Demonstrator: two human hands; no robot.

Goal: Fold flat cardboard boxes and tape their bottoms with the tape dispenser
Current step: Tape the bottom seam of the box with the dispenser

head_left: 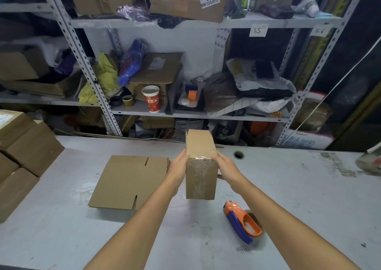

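A grey perforated metal shelf rack (86,63) stood behind a white scuffed worktable (299,187). A stack of flat brown cardboard box blanks (127,183) lay on the table's left half. Just right of it, a folded brown cardboard box (201,179) was held above the table, its clear-taped face towards the camera. The left hand (178,166) gripped its left side, and the right hand (226,166) clasped its right side, thumb underneath. An orange-and-blue tape dispenser (242,221) lay nearer, untouched.

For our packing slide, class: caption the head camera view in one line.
Left hand and right hand hold a taped cardboard box over the table, beside flat boxes and the tape dispenser.
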